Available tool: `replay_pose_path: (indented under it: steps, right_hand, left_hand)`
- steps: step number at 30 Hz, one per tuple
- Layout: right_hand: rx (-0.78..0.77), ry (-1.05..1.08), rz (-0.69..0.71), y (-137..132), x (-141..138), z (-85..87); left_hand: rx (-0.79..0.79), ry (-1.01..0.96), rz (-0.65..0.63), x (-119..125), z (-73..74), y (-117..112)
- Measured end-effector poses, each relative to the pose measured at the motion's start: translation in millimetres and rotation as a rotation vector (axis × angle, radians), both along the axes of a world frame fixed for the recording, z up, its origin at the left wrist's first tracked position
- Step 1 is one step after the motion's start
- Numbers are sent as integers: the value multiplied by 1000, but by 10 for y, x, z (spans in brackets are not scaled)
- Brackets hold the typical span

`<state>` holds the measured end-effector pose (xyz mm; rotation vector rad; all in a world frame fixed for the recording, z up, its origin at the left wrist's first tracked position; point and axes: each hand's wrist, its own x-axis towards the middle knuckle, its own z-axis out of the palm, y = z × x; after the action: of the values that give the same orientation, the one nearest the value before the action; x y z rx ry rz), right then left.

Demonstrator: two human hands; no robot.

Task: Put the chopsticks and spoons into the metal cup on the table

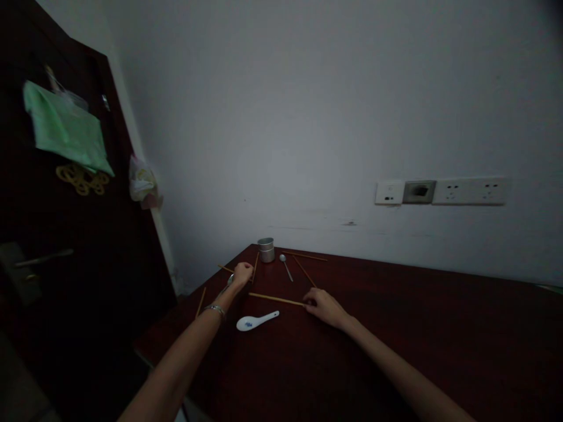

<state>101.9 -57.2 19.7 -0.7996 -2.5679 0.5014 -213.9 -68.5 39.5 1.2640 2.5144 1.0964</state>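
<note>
My left hand (243, 273) is closed at the far left of the table, its fingers curled beside an upright-running chopstick (255, 264). Another chopstick (225, 268) passes behind that hand. What the left fingers hold, if anything, is hidden. Partly covered by my left wrist is a shiny metal object (230, 279). My right hand (324, 306) rests on the table with its fingers closed on the right end of a chopstick (277, 299) lying crosswise. Between my forearms lies a white soup spoon (250, 323) with a blue mark in its bowl.
A metal cup (266, 250) stands at the table's back corner by the wall. Near it lie a metal spoon (286, 267) and chopsticks, one along the back (305, 255), one slanting (304, 271). Another chopstick (200, 302) is near the left edge. Wall sockets (468, 191) are at right.
</note>
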Motion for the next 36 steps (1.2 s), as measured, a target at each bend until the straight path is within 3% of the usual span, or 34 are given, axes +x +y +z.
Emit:
replay_pose_path:
  steps: [11, 17, 22, 29, 36]
  right_hand:
    - [69, -19, -65, -109, -49, -46]
    - [10, 30, -79, -119, -38, -94]
    - [-32, 79, -109, -129, -21, -133]
    - [14, 114, -88, -139, -10, -165]
    - [-36, 127, -88, -160, 9, -145]
  left_hand:
    - [20, 55, -26, 103, -6, -21]
    - [-70, 96, 1, 87, -18, -35]
    - [-276, 181, 0, 98, -15, 10]
    - [-306, 185, -18, 145, -53, 127]
    - [-334, 142, -19, 223, -22, 199]
